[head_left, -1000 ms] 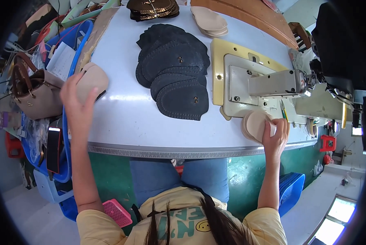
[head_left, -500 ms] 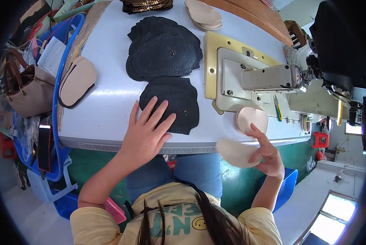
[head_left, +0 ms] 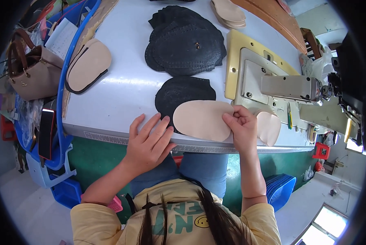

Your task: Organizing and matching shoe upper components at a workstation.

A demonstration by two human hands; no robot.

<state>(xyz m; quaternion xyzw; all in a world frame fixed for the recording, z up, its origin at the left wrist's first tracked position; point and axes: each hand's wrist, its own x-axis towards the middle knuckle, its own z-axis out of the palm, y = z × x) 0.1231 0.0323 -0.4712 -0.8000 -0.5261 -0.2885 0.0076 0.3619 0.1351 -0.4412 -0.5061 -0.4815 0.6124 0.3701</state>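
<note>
Between thumb and fingers, my right hand [head_left: 243, 124] pinches the right end of a beige oval leather piece [head_left: 201, 119]. That piece lies over the lower part of a black leather piece [head_left: 176, 92], hiding much of it. My left hand [head_left: 150, 141] has its fingers spread at the table's front edge, fingertips beside the lower left of the black piece. A stack of black leather pieces [head_left: 187, 49] with a small metal fitting sits just beyond. To the right of my right hand are more beige ovals [head_left: 268, 125].
A sewing machine [head_left: 289, 85] with a yellow-edged bed stands at the right, green-handled snips [head_left: 289, 116] beside it. Beige and black ovals [head_left: 89, 65] lie at the left, near a blue basket [head_left: 62, 81] and a handbag [head_left: 36, 69]. A ruler strip [head_left: 109, 138] runs along the front edge.
My right hand has brought the beige oval leftward from the front edge onto the black piece. My left hand has slid off the black piece toward the front edge. The view has shifted slightly.
</note>
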